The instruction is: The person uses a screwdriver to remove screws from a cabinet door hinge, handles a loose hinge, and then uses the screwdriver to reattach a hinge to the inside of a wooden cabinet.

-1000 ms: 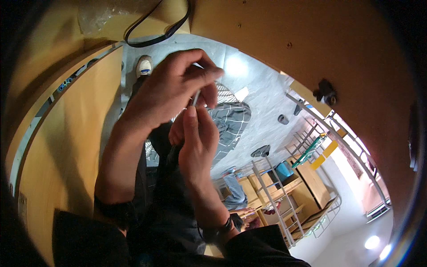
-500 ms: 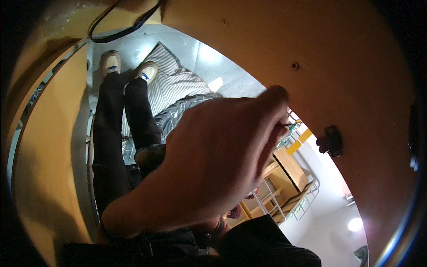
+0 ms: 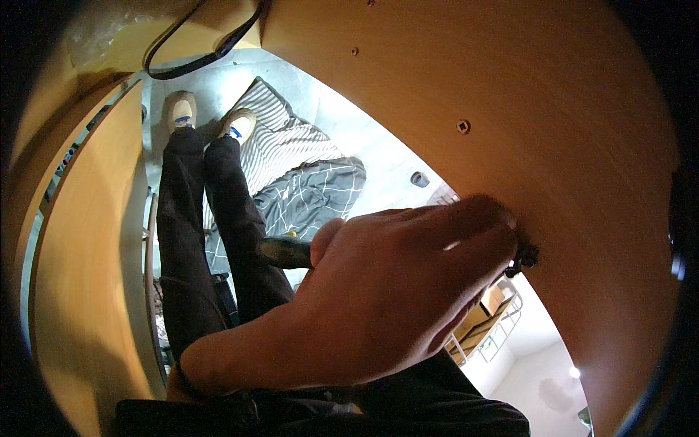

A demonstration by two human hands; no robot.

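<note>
My left hand [image 3: 408,298] crosses the middle of the view, back of the hand up, wrist at lower left. Its fingers are bent together at a black fitting [image 3: 523,261] on the wooden board [image 3: 582,182]. They partly cover the fitting, and what they pinch is hidden. Behind the left hand, a dark, rounded handle [image 3: 286,252] points left. A fingertip of my right hand [image 3: 327,239] presses against it; the rest of that hand is hidden. A screw [image 3: 463,127] sits in the board above the fitting.
A second wooden panel [image 3: 80,255] stands at left. A black strap [image 3: 207,65] hangs at the top. On the floor lie striped bedding [image 3: 280,135] and a dark checked cloth [image 3: 313,193], beside my shoes [image 3: 238,125]. Metal-framed furniture [image 3: 491,320] stands beyond the board's edge.
My left hand has moved right and down, its fingers now over the black fitting. The dark handle has shifted right and shows more, with a fingertip beside it. The view has shifted slightly.
</note>
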